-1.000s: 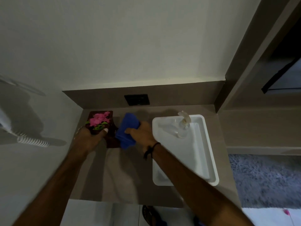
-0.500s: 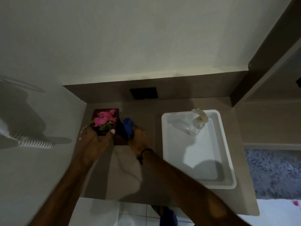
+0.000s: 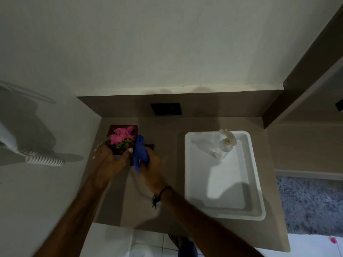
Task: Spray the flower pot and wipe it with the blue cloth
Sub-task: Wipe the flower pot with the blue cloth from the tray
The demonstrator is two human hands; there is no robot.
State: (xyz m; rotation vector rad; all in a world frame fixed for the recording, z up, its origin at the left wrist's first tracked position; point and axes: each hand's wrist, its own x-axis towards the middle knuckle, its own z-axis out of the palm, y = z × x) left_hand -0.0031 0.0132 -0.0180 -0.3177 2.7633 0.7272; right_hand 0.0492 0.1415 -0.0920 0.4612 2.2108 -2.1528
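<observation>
Left hand point(image 3: 111, 160): closed around the near left side of the flower pot point(image 3: 122, 140), thumb up along its front edge, fingertips showing past the pot's left wall.
Right hand point(image 3: 151, 164): clenched on the blue cloth point(image 3: 140, 153), pressing it against the pot's right side; a dark band sits on this wrist.
Blue cloth: bunched and upright, its top reaching the pot's rim just right of the flowers, its lower end hanging below the fingers toward the counter point(image 3: 148, 204).
Flower pot: dark brown, square, standing on the counter at its far left corner, filled with pink flowers point(image 3: 121, 136) and a few green leaves.
Spray bottle point(image 3: 225, 145): clear with a pale trigger head, well to the right of the pot, standing in the far end of the white tray point(image 3: 257, 182).
White tray: on the counter, right of the pot, with bare counter between them.
Black wall plate point(image 3: 166, 109): on the brown backsplash, behind the pot and a little to its right.
White coiled cord point(image 3: 44, 160): on the wall left of the pot.
Grey rug point(image 3: 311, 204): on the floor, far right of the pot, beyond the counter's edge.
</observation>
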